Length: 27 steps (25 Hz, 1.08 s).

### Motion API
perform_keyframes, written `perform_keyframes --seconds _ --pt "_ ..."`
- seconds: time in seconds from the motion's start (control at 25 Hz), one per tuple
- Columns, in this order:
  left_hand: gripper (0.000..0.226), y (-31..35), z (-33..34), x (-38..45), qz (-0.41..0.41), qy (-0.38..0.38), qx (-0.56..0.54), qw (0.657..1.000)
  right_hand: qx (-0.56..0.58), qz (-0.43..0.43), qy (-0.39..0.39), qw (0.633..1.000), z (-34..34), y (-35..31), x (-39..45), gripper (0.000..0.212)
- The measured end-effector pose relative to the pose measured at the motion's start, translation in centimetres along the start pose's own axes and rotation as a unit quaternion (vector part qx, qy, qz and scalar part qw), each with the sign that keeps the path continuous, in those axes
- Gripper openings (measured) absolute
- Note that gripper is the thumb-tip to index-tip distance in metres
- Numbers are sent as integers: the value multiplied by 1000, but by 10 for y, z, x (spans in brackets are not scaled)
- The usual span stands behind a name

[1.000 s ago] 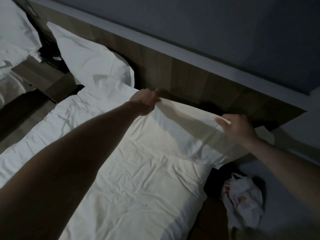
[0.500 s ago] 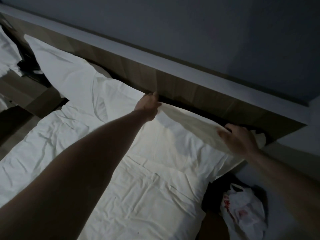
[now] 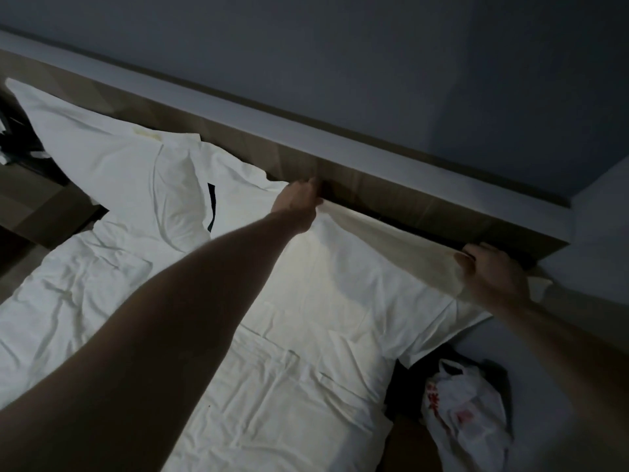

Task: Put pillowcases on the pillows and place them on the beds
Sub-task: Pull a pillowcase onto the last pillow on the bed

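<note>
We hold a cream pillow (image 3: 340, 267) by its far edge at the head of the bed (image 3: 102, 301), tight against the wooden headboard (image 3: 391, 195). The pillow is soft and broad, its fabric smoother than the bedding around it, and the raised edge stretches in a taut, slightly sagging line between our two hands. Our left hand (image 3: 299, 202) has its fingers curled over the left end of that edge, gripping the cloth just beside the headboard. Our right hand (image 3: 490, 270) pinches the right end, thumb and fingers closed on a fold of the fabric near the headboard's end. The right corner of the pillow hangs past the side of the mattress.

Just to the left, a second pillow (image 3: 112, 158) in a white, creased case leans against the headboard, its open end showing a dark slit. The white sheet below is heavily wrinkled, with square fold lines pressed into it. The headboard is flat brown wood grain, topped by a pale, smooth ledge (image 3: 306, 120) under a plain grey wall (image 3: 374, 63). On the floor to the right of the bed lies a crumpled white plastic bag (image 3: 466, 413) with red print, its handles loose. The light is dim throughout.
</note>
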<state>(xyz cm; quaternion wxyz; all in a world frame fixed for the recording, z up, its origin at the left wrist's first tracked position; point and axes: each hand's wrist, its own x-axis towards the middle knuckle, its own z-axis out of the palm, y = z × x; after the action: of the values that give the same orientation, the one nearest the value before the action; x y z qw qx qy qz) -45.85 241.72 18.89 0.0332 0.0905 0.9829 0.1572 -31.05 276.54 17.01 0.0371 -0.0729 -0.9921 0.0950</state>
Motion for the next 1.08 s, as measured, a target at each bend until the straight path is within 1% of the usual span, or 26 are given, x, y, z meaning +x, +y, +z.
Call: perform_keyframes --seconds 0.08,0.16,0.24,0.32,0.4,0.48,0.6,0.64,0.76,0.8,0.96,1.08 --pt "28 3 5 1 -8 15 -4 1000 -19 0 30 999 2 0 3 35" --pt "26 9 2 6 -9 37 -16 999 -52 4 42 998 -2 -1 5 33" --pt "24 14 0 10 -16 45 -50 998 -54 12 57 997 -6 4 5 32" --pt "23 15 4 10 -33 39 -93 994 -13 58 44 997 -10 9 8 32" --pt "23 16 10 9 -38 26 -96 994 -9 89 3 996 -13 12 14 29" --pt "22 18 10 12 -37 35 -93 994 -26 87 -5 996 -17 10 17 29" --pt "21 21 6 18 -29 56 -92 994 -16 90 23 996 -22 10 17 30" --pt "21 21 6 18 -30 51 -86 995 -15 94 17 995 -22 11 17 29" --pt "22 24 11 15 -30 25 -69 997 -24 99 -37 994 -22 9 18 25" --pt "21 25 11 15 -29 25 -73 997 -27 95 -36 994 -23 7 18 25" --pt "21 21 8 18 -8 58 -90 994 -26 88 25 995 -30 6 14 27" --pt "19 23 16 16 -11 33 -58 998 -21 129 -12 991 -26 7 11 24"
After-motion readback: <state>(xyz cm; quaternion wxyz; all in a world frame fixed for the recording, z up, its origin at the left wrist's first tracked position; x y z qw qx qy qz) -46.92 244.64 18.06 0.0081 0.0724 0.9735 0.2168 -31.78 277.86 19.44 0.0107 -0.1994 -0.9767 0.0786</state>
